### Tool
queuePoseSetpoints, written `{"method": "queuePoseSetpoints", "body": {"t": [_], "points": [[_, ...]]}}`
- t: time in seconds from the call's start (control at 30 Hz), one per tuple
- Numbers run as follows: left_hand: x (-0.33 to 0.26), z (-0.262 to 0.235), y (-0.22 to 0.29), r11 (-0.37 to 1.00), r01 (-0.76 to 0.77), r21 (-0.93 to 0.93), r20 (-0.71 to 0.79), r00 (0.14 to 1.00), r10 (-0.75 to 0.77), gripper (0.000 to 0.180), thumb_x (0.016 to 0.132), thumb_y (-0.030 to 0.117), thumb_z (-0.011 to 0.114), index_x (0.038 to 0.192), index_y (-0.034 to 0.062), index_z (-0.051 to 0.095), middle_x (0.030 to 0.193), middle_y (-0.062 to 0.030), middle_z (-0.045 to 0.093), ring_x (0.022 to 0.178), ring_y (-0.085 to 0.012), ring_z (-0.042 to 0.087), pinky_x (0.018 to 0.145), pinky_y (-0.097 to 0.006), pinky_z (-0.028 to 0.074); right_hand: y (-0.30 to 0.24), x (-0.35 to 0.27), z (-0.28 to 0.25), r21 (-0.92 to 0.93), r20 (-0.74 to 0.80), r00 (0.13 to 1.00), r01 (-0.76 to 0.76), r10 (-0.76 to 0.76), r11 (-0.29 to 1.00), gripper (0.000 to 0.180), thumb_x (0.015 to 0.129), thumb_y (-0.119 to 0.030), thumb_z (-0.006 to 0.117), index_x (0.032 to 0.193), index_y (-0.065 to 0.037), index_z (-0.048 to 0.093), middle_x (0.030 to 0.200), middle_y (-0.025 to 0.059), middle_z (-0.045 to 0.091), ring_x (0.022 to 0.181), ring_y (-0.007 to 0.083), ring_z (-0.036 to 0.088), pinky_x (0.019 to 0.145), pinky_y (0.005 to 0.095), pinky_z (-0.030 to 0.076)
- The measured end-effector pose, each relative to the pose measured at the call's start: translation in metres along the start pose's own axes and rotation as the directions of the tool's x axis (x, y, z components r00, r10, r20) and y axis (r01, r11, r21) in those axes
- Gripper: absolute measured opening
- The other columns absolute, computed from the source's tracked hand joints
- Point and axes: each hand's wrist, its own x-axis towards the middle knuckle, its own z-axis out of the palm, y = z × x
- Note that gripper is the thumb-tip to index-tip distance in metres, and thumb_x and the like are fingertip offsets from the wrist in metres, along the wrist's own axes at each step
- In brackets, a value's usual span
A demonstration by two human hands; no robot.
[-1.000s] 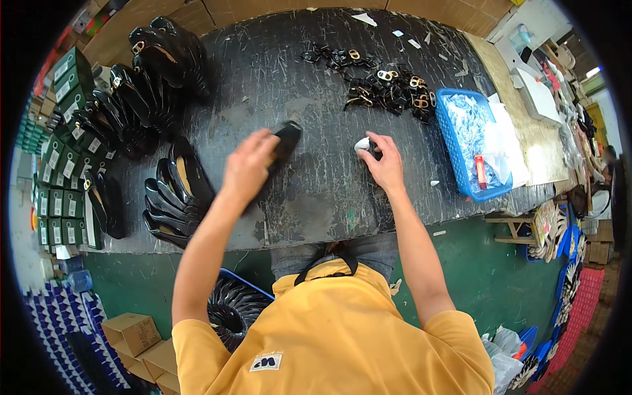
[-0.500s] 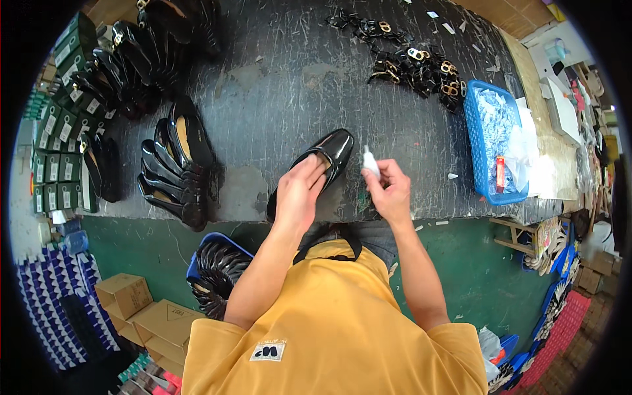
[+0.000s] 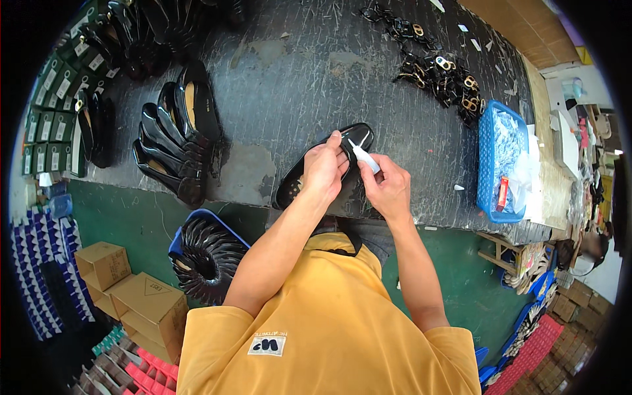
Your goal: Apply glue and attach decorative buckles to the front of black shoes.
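While gripping black shoe (image 3: 316, 164), left hand (image 3: 324, 170); right hand (image 3: 388, 187) clasping white tube (image 3: 364, 157).

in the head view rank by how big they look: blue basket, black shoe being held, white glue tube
1. blue basket
2. black shoe, partly hidden by the left hand
3. white glue tube, in the right hand

your view is evenly and brightly lit from above, with soft shadows under your hands. gloss glints on the black shoe (image 3: 329, 161) in your left hand (image 3: 324, 172). focus is sharp there; farther out, straight edges bow and the corners go fully black.
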Motion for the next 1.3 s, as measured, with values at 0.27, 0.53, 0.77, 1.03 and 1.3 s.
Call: {"method": "queuePoseSetpoints", "body": {"t": [0.27,0.53,0.77,1.03,1.3], "points": [[0.003,-0.005,-0.001,1.0,0.007,-0.023,0.011,1.0,-0.007,0.027,0.105,0.026,0.059,0.113,0.0004,0.062,0.108,-0.0096,0.069,0.1,-0.0206,0.067,0.091,-0.035,0.052,-0.009,0.01,-0.005,-0.107,0.049,0.996,0.08,-0.075,0.991,0.014,0.087,-0.012,0.076,0.094,-0.001,0.071,0.066,0.0107,0.065,0.051,0.0163,0.058,0.049,0.0318,0.045],[-0.002,0.001,0.001,0.999,0.002,-0.054,0.009,1.0,-0.001,0.026,0.105,0.026,0.059,0.103,0.0006,0.063,0.103,-0.0081,0.07,0.091,-0.0174,0.067,0.081,-0.031,0.052,-0.018,0.009,-0.013,-0.186,0.096,0.993,0.084,-0.068,0.979,0.013,0.087,-0.013,0.075,0.092,-0.002,0.071,0.068,0.0131,0.066,0.053,0.0237,0.062,0.052,0.0359,0.048],[0.0,-0.002,0.001,0.999,-0.006,-0.041,0.019,1.0,0.007,0.029,0.106,0.028,0.058,0.108,-0.0011,0.062,0.107,-0.0111,0.07,0.097,-0.0203,0.068,0.088,-0.034,0.053,-0.015,-0.007,-0.017,-0.183,0.069,0.997,0.056,-0.044,0.981,0.013,0.087,-0.013,0.075,0.093,-0.002,0.071,0.069,0.0136,0.067,0.053,0.0235,0.062,0.052,0.0355,0.048],[0.003,-0.002,0.002,1.0,0.013,-0.01,0.04,0.999,-0.013,0.03,0.106,0.028,0.057,0.114,-0.0006,0.061,0.115,-0.0132,0.07,0.104,-0.0228,0.068,0.092,-0.035,0.053,0.028,-0.02,-0.005,0.528,0.026,0.958,-0.256,0.286,0.81,0.012,0.096,-0.008,0.07,0.102,0.003,0.071,0.091,0.0059,0.068,0.073,0.0095,0.062,0.064,0.025,0.049],[0.005,-0.003,-0.001,1.0,0.01,-0.021,0.077,0.997,-0.009,0.037,0.105,0.03,0.059,0.124,-0.0019,0.059,0.124,-0.0135,0.067,0.116,-0.0254,0.064,0.102,-0.039,0.048,0.081,0.056,-0.024,0.158,-0.223,0.967,-0.092,0.126,0.983,0.014,0.09,-0.006,0.072,0.104,-0.003,0.07,0.097,0.0059,0.07,0.087,0.0182,0.066,0.076,0.0315,0.053]]}}
